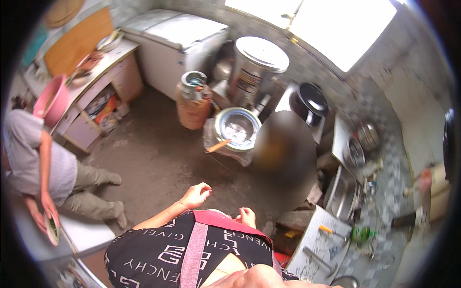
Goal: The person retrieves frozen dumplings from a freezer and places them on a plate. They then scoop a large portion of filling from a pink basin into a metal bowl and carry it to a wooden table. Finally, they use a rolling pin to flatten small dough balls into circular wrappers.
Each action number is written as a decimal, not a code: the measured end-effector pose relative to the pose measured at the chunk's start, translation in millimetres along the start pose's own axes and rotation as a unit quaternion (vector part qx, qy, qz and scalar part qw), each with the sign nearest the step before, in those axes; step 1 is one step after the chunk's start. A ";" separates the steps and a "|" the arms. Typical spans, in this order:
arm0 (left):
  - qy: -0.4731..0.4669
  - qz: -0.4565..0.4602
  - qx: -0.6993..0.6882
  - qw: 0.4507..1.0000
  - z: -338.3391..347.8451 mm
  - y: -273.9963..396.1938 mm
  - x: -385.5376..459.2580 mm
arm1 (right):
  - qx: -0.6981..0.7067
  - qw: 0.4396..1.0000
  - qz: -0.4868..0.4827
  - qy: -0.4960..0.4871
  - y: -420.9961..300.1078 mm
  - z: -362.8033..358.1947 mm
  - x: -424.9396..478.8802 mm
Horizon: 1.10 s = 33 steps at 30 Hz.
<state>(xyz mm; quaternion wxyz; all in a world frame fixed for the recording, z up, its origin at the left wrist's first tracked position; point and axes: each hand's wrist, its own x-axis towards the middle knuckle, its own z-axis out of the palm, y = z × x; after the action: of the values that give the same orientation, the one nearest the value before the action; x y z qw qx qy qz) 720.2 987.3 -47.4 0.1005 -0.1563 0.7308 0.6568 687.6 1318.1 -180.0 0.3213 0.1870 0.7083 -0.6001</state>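
My left hand [197,196] is held out over the dark floor, left of the red apron [230,219] that I wear. Its fingers are loosely bent, and I see nothing in them. Just beyond the apron's edge, my right hand [247,217] is partly hidden by the cloth. Its fingers are bent too, with no object visible in them. Farther out on the floor stands a round bin [218,130] with a pale rim and a plastic liner. An orange-handled tool [218,146] lies across that rim.
At left, another person [54,165] holds a bowl [51,228] by a white counter [86,234]. Ahead are a gas cylinder [194,108], a large steel pot [248,77] and a chest freezer [158,43]. A sink [342,194] and board [315,248] line the right. A blurred patch hides part of the floor.
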 end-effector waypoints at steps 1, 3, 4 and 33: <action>-0.006 0.011 0.013 1.000 -27.8 -6.5 -8.0 | -0.030 0.998 0.013 -0.052 -17.9 49.8 -3.4; 0.035 -0.012 -0.013 0.999 -46.6 -13.5 -13.7 | -0.153 0.977 -0.015 -0.146 -72.3 104.0 -18.1; 0.063 -0.015 -0.044 0.997 -49.8 -31.2 -13.0 | -0.140 0.965 -0.029 -0.219 -104.2 121.5 -34.4; 0.597 -0.100 -0.109 0.788 -321.0 -63.1 -56.5 | -0.528 0.559 -0.083 -0.634 -317.8 618.7 151.0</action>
<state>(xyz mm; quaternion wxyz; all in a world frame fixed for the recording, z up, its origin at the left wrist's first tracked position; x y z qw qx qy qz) 814.3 668.9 -48.5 -0.3086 -0.5997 0.5491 0.4936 514.4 632.9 -95.9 0.6777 -0.5046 0.5241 -0.1066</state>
